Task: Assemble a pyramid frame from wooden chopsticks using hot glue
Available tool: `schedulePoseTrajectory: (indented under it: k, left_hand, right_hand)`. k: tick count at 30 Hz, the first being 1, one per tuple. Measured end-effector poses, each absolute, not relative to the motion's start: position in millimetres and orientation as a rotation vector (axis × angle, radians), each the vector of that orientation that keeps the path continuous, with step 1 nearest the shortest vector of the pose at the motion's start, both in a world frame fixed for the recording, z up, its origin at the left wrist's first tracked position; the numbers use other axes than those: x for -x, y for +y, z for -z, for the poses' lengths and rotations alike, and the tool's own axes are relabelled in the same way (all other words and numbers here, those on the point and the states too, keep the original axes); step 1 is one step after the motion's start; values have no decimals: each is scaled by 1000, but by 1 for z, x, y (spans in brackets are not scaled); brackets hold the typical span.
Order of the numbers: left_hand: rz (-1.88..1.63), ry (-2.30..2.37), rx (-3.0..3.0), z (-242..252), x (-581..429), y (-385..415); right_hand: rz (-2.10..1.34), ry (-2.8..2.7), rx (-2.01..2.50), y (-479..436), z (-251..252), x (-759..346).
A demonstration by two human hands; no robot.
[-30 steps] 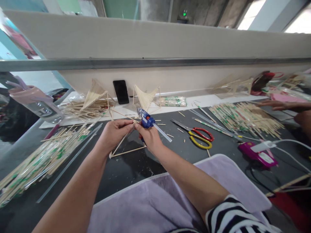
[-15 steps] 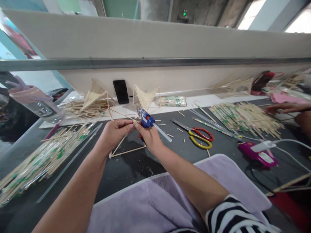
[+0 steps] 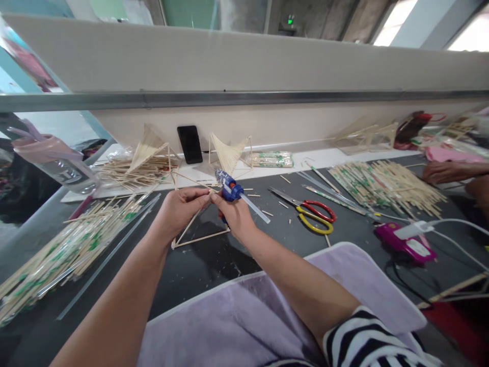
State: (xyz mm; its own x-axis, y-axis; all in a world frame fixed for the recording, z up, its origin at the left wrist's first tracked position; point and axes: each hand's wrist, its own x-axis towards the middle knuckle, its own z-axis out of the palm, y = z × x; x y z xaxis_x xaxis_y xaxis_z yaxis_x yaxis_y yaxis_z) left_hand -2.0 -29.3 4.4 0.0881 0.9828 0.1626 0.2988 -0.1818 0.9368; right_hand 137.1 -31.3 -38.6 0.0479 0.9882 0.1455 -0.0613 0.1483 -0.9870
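A frame of thin wooden sticks (image 3: 202,238) stands on the dark table in front of me. My left hand (image 3: 186,205) pinches one joint of it between thumb and fingertips. At the same joint, the thumb and fingertips of my right hand (image 3: 233,211) press from the other side. That hand also holds a blue glue gun (image 3: 231,187), its tip pointing away and up to the left. From the gun's rear sticks out a clear glue stick (image 3: 255,208). The joint itself is mostly hidden by my fingertips.
Scissors (image 3: 305,206) with red and yellow handles lie to the right, near scattered stick offcuts. Wrapped chopsticks (image 3: 76,250) are heaped at left, more sticks (image 3: 385,186) at right. A phone (image 3: 190,145) leans at the back. A magenta power strip (image 3: 405,242) and a co-worker's hand (image 3: 443,172) are at right.
My hands, the stick frame and the glue gun hold almost still. The co-worker's hand at the right has shifted slightly, its fingers now more curled.
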Motion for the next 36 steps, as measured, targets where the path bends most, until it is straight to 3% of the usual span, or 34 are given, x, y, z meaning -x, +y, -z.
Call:
schedulePoseTrajectory:
  k: [36]
  left_hand:
    - [-1120,1308,-1572,-5,2,-30]
  right_hand:
    - [-1064,-1284,1084,-30,41,-138]
